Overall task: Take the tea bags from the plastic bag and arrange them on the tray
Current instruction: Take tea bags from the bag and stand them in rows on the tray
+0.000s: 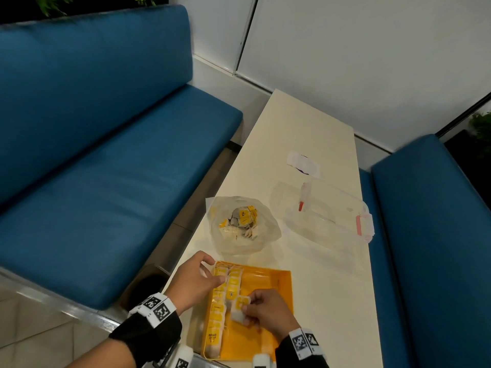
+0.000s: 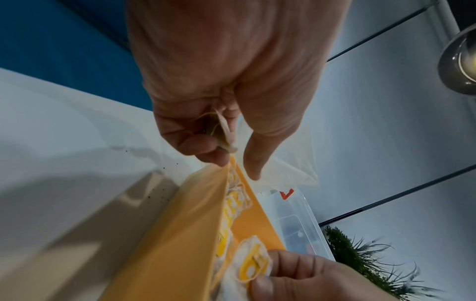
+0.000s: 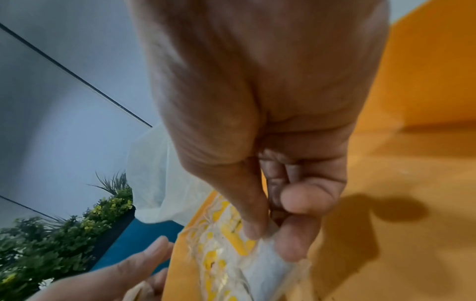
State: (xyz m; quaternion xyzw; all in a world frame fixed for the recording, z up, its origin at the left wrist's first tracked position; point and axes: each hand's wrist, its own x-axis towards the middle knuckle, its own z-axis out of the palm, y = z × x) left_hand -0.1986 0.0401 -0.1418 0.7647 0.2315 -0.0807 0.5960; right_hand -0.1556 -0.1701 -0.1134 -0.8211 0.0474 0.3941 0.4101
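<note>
An orange tray (image 1: 268,285) lies on the cream table, with rows of yellow-tagged tea bags (image 1: 224,296) along its left side. Beyond it sits the open plastic bag (image 1: 244,227) with more tea bags inside. My left hand (image 1: 215,272) hovers at the tray's far left corner. In the left wrist view its curled fingers (image 2: 201,146) hold a tea bag (image 2: 225,132) with loose strings. My right hand (image 1: 247,308) is over the tray's middle. It pinches a white tea bag (image 1: 239,310) between thumb and fingers (image 3: 253,230), low over the second row.
A clear plastic box (image 1: 326,216) with pink latches stands right of the bag, and a white wrapper (image 1: 303,163) lies farther back. Blue benches (image 1: 93,155) flank the narrow table on both sides. The tray's right half (image 3: 412,163) is bare.
</note>
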